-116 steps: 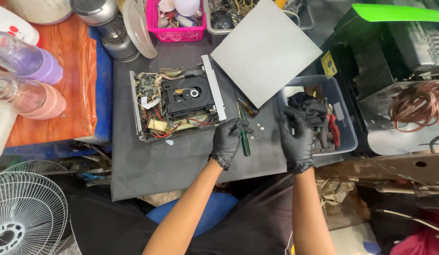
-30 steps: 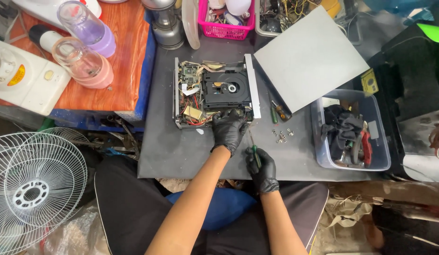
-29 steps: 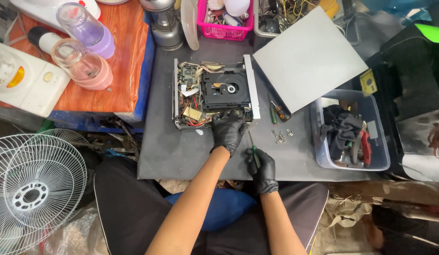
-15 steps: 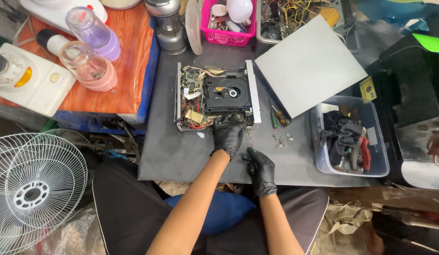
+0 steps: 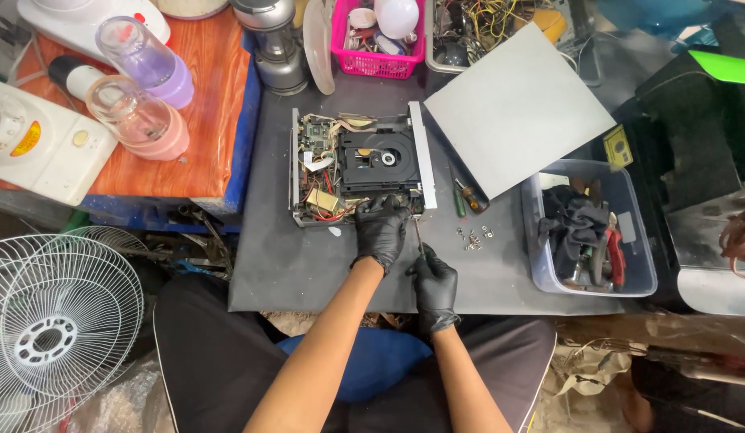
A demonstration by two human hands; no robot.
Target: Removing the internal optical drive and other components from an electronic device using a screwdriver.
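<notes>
Just beyond the left hand (image 5: 380, 235), opened disc player (image 5: 358, 167).

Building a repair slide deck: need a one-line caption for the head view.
Gloved left hand steadies an opened disc player while right hand holds a screwdriver at its front edge.

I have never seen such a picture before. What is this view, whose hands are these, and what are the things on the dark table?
The picture comes from a camera worn on a person's head, looking down at their own two hands in black gloves. The left hand rests on the near edge of an opened disc player, whose wires and boards show. The right hand holds a thin screwdriver pointing at that edge. On the grey table also lie a flat grey cover panel, a few small screws, a second screwdriver and a clear bin of tools.
</notes>
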